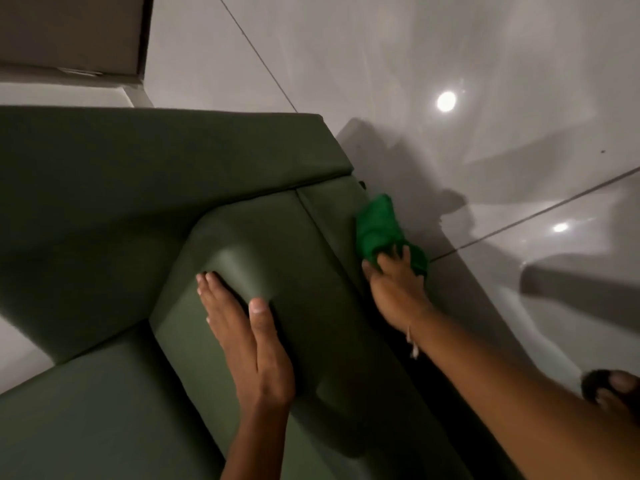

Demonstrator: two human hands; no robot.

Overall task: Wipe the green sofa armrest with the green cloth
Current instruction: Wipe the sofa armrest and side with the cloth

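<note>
The dark green sofa armrest runs from the lower middle toward the upper right. My left hand lies flat and open on its top, fingers together, thumb spread to the right. My right hand reaches over the armrest's outer right side and grips a bright green cloth, bunched up and pressed against that outer face near the back corner. Part of the cloth is hidden under my fingers.
The sofa backrest fills the upper left and the seat cushion the lower left. Glossy grey floor tiles with light reflections lie to the right. My foot stands on the floor at lower right. A wall corner sits top left.
</note>
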